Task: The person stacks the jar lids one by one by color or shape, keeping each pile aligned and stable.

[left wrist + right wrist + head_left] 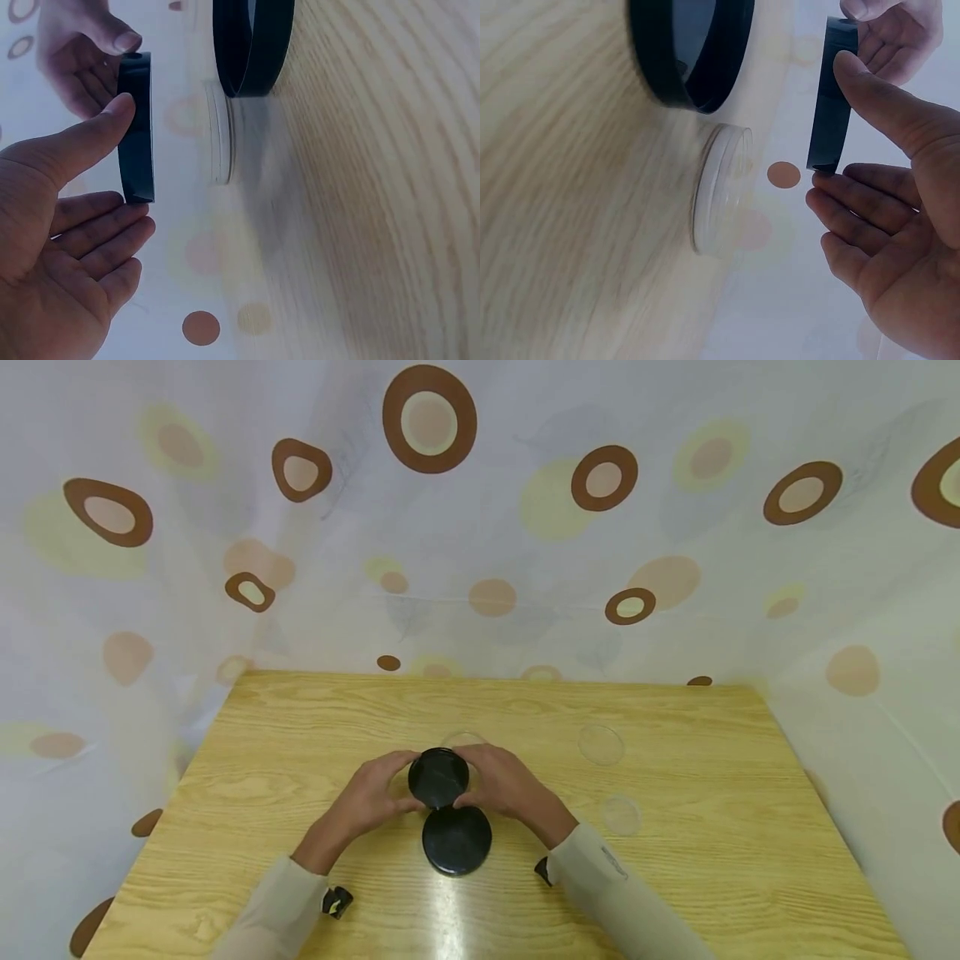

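The black disc [438,778] is hanging above the table [300,710], held between both hands and standing clear of the wood in the wrist views. Which of its faces is hollow cannot be told. The left hand [375,793] is gripping its rim lightly, thumb and fingertips spread almost the disc's width and touching opposite parts of the edge. The right hand [504,781] is mirroring that hold, its thumb on the rim, its fingertips on the far edge and its lower fingers loosely bent, bearing nothing.

Just nearer the person, a wider black dish [457,841] is resting on the table, hollow side up. A clear dish [461,740] is lying beyond the disc, partly hidden by it and the right hand; another clear dish [601,744] and a third clear dish [621,815] are lying to the right.

The likeliest trouble is a slip: only thumbs and fingertips are meeting a smooth, glossy rim, so uneven pressure from the hands could tip the disc. Lowered a little toward the person, it could be knocking against the black dish's wall; pushed away too low, it could be nudging the see-through dish behind, which is easily overlooked.
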The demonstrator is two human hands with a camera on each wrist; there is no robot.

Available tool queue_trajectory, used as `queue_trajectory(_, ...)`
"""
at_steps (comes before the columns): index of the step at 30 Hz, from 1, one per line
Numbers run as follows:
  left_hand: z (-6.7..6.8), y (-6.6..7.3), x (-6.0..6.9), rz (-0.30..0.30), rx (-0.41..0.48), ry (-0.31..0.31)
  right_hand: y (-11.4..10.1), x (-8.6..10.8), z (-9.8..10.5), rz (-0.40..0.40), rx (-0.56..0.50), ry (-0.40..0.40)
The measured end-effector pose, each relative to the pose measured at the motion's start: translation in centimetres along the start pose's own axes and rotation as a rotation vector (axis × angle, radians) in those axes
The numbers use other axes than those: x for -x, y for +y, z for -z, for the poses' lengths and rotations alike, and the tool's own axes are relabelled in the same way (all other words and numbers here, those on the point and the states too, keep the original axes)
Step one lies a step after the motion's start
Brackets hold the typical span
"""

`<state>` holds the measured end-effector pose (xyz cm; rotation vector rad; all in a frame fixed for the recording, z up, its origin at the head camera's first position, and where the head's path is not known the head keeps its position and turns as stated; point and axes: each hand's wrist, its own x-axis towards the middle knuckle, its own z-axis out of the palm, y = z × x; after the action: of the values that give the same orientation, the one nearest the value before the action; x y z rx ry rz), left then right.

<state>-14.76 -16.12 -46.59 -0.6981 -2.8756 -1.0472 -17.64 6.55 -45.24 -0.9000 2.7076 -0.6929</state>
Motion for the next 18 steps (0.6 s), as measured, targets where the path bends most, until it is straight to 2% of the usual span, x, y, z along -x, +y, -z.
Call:
queue_trajectory(10, -0.9, 0.7, 0.8, 0.025, -0.028, -0.016, -0.1, 1.6, -0.4, -0.023, 0.033, -0.001)
queue_trajectory(18, -1.6, 1.0, 1.4, -0.014, -0.045, -0.024, 0.4, 3.1, -1.0, -0.001, -0.017, 0.030)
